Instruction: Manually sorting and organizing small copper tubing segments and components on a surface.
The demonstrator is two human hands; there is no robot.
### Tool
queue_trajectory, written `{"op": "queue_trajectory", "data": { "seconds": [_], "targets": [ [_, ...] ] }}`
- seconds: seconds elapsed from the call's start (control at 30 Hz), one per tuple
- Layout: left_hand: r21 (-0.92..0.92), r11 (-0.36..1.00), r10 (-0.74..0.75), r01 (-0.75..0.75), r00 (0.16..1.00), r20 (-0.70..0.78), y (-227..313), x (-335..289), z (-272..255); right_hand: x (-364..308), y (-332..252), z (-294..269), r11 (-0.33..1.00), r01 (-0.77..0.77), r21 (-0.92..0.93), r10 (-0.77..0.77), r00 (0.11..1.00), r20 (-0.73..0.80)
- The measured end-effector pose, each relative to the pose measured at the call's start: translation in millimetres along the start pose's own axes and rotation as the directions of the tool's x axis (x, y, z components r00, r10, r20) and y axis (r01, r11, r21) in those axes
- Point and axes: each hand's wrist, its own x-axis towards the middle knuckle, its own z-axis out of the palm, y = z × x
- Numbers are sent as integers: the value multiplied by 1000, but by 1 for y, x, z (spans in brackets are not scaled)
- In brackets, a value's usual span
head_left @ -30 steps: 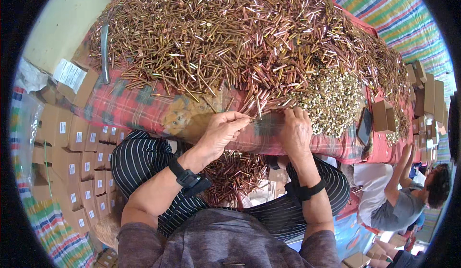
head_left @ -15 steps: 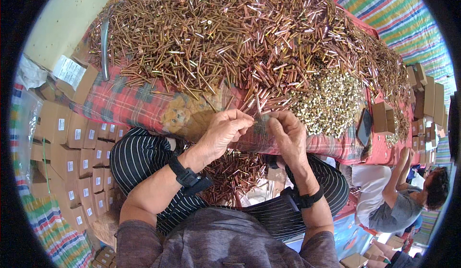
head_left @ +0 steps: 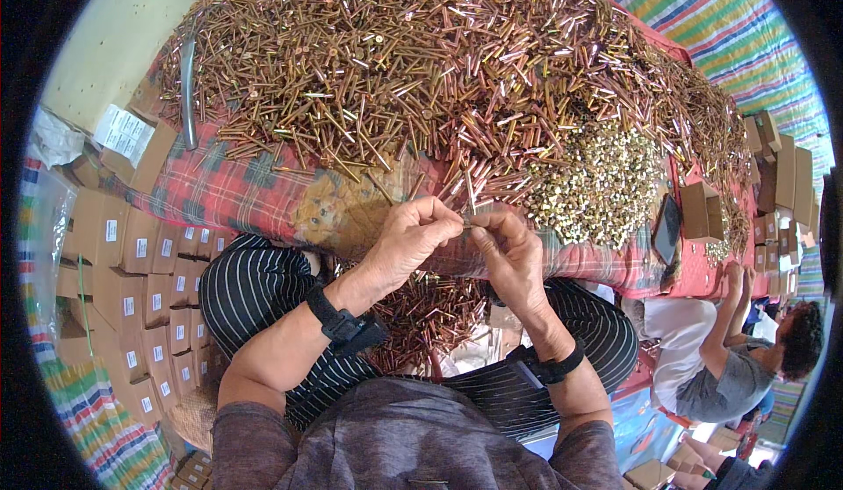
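My left hand (head_left: 411, 237) is closed in a pinch, thumb against forefinger, over the near edge of the heaped surface. My right hand (head_left: 511, 255) is closed too, its fingertips meeting those of the left. What sits between the fingertips is too small and hidden to name. Just beyond them spreads a large heap of thin, copper-coloured metal bolts (head_left: 351, 68), some with round heads showing. A pile of small, shiny, gold-coloured metal pieces (head_left: 601, 183) lies to the right of my right hand.
Red plaid cloth (head_left: 237, 178) covers the near edge. More bolts (head_left: 430, 314) lie below, between my knees. Stacked cardboard boxes (head_left: 118, 226) stand at left. A dark phone-like slab (head_left: 667, 231) and an open carton (head_left: 702, 212) are at right, near another person (head_left: 733, 376).
My right hand has moved left, and its fingertips now meet the left hand's. My left hand has stayed almost in place.
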Motion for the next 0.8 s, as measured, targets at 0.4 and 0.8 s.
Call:
{"op": "queue_trajectory", "data": {
  "seconds": [0.4, 0.8],
  "targets": [
    [78, 996, 42, -45, 998, 43, -1, -4, -2, 3, -8, 1, 832, 337, -441, -351, 935, 54],
    [508, 827, -35, -239, 882, 470, 7, -3, -11, 7, -11, -7, 794, -66, -605, 150, 985, 89]
  ]
}}
